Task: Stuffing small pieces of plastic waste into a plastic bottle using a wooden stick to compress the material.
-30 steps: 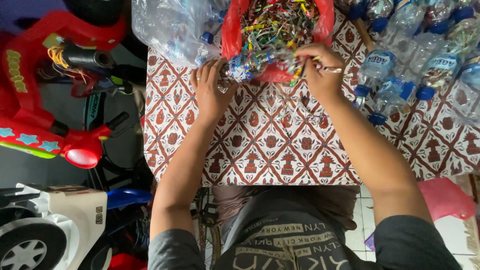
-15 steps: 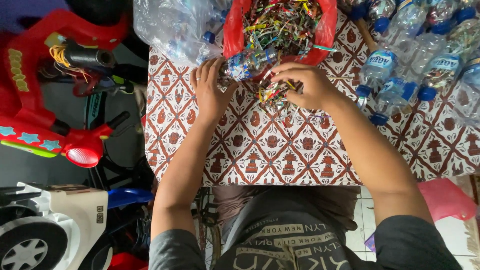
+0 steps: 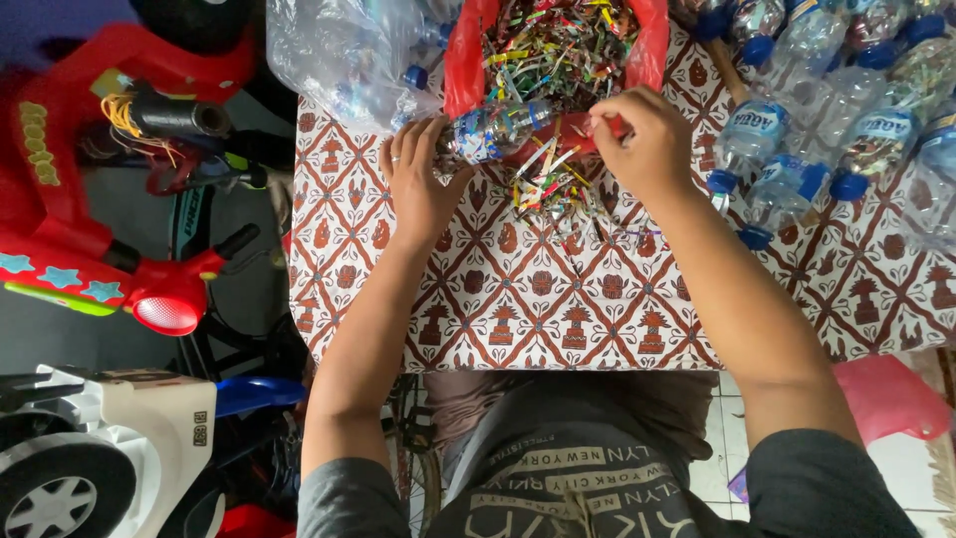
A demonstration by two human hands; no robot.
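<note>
Left hand (image 3: pixel 418 189): fingers clamped on plastic bottle (image 3: pixel 495 130). Right hand (image 3: pixel 647 139): fingers pinched tog. on colourful strips (image 3: pixel 548 184), 3 o'clock of bottle. Patterned tabletop (image 3: pixel 558 299).

Soft, even daylight; sharp centre, dim left side, mild edge distortion.

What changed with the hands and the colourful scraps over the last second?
The right hand drew back from the red bag toward the plastic bottle and now pinches at its mouth, with a small heap of colourful scraps newly lying on the patterned cloth below. The left hand kept hold of the bottle; the bag and the bottles at the side stayed put.
</note>
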